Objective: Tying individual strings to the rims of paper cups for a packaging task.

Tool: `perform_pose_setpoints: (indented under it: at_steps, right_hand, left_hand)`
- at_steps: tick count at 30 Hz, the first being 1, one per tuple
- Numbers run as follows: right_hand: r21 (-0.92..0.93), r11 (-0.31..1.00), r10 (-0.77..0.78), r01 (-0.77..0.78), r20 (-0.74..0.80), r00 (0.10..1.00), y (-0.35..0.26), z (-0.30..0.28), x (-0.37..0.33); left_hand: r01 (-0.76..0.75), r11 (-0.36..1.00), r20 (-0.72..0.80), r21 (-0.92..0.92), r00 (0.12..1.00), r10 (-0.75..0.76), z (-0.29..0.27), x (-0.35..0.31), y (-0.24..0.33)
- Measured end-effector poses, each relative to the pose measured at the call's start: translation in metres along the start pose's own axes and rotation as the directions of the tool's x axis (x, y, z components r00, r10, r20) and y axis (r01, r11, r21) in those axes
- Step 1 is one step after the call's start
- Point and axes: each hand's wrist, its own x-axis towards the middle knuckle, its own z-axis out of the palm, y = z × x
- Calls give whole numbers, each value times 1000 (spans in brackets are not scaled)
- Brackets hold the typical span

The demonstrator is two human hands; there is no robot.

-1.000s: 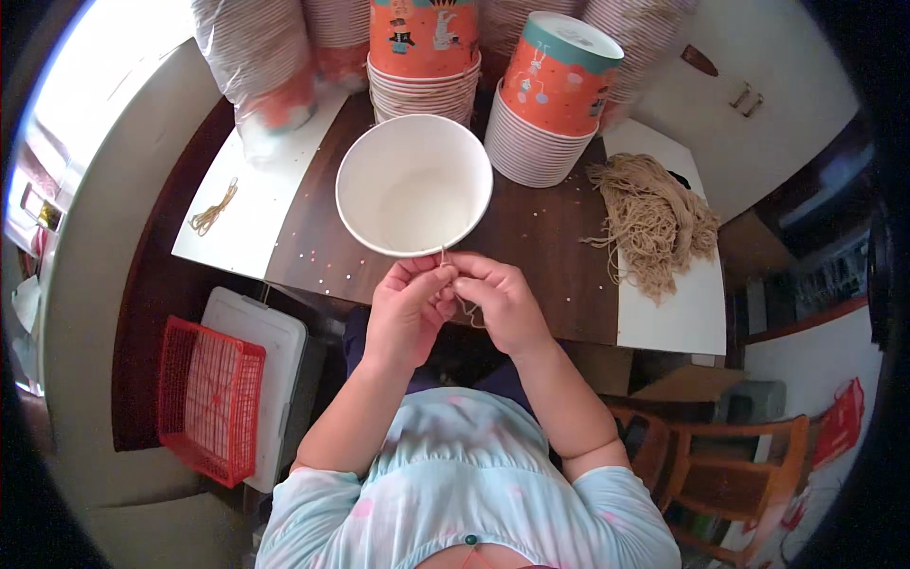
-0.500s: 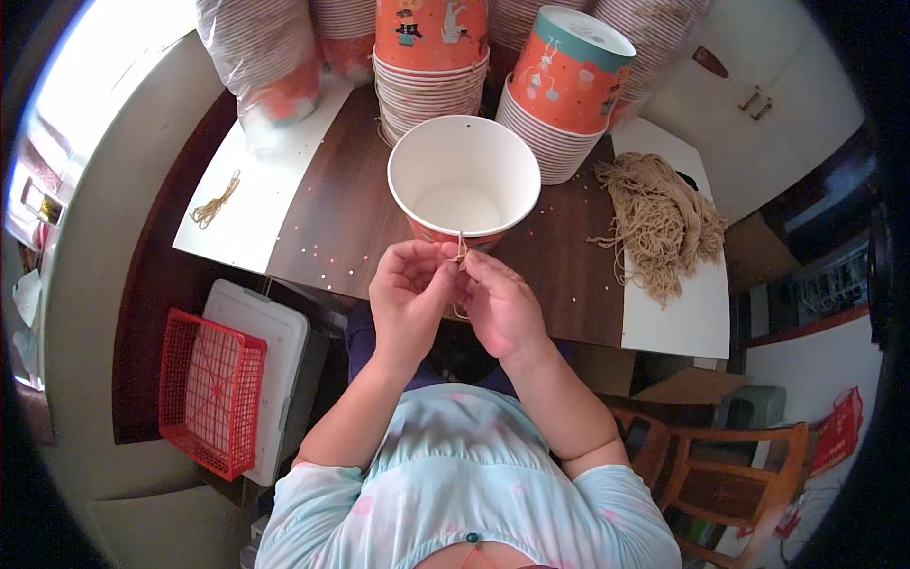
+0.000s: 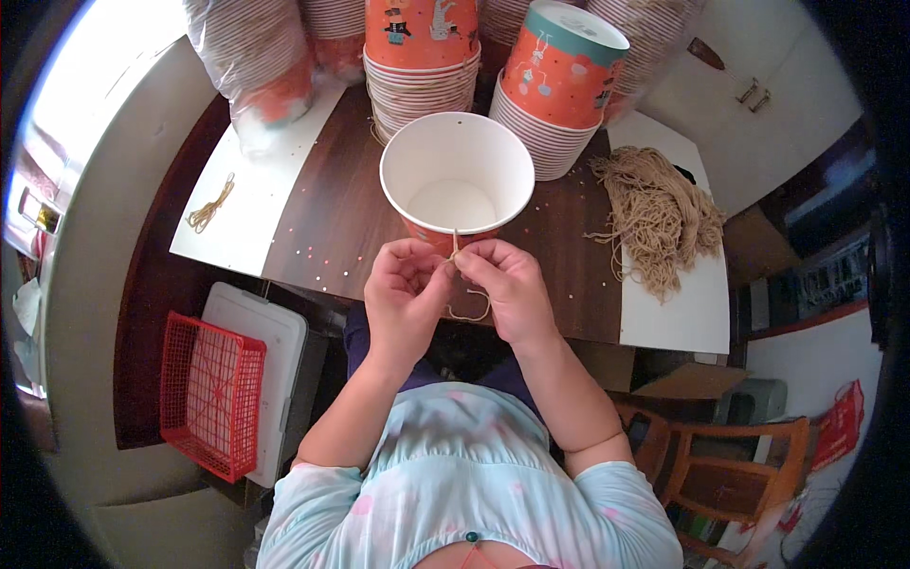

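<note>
Cup (image 3: 457, 180): a white-lined paper cup with an orange outside was recorded just above the centre of the frame, mouth up, on the dark table (image 3: 322, 218), its near rim touching or almost touching the fingertips.

String (image 3: 466, 303): a tan string was seen rising between the two sets of fingertips to the cup's near rim, with a loop hanging below the hands against the table edge. It lay directly between the fingers of both hands.

Left hand (image 3: 406, 294): held at centre frame, just left of the string. Its thumb and forefinger were pressed together on the string; the other fingers were curled in.

Right hand (image 3: 507, 289): held just right of the string, fingertips meeting those of the left hand. Its thumb and forefinger were likewise pinched on the string, the rest of the fingers bent.

Cup stacks (image 3: 422, 57): nested orange cups were noted at the top centre, behind the single cup, with a second leaning stack (image 3: 559, 85) to the upper right.

Bagged cups (image 3: 251, 57): a plastic-wrapped stack was seen at the upper left.

String bundle (image 3: 654, 213): a heap of tan strings was recorded at the right, well apart from the hands, partly on a white sheet (image 3: 682, 313).

Loose strings (image 3: 210, 204): a few lay on a white sheet at the left.

Red basket (image 3: 210, 394): placed at the lower left, beside a white box (image 3: 270, 351).
</note>
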Motion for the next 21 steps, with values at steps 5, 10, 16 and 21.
perform_pose_setpoints:
  at_steps: [5,10,16,21]
  right_hand:
    - [392,904,139,-172,112,984,12,-4,4]
    - [592,773,151,-229,179,972,14,8,-1]
    - [466,879,96,-97,27,995,23,5,-1]
    - [486,838,253,-247,56,966,19,-2,5]
  left_hand:
    - [-36,999,22,13,999,36,-6,2,-4]
    - [-33,997,44,74,999,30,-5,-1,-5]
    - [-201,944,86,262,979,184,-4,-3,-7]
    - [-225,889,98,399,974,202,-4,-1,0]
